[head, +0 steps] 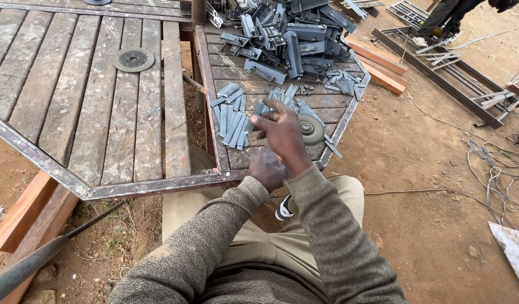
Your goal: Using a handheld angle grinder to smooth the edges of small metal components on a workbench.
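You sit at a wooden-slatted counter (130,112) framed in rusted angle iron, its boards paint-flecked and weathered. At its far end lies a heap of grey steel brackets (287,34), folded and sharp-edged, tumbled at all angles. Nearer you, a fan of flat metal strips (231,115) lies on the slats, long axes running roughly away from you. A dark abrasive disc (134,59) rests flat on the left section, well apart from your hands.

Your right hand (282,135) is raised over the strips, its grip closed on a small flat metal piece (261,108) pinched at thumb and fingertips; the piece points up and left from the grip. A round grinding wheel (311,129) sits just beside that hand, on its right. Your left hand (268,169) is below and nearer your body, fingers curled; I cannot tell whether it holds anything.
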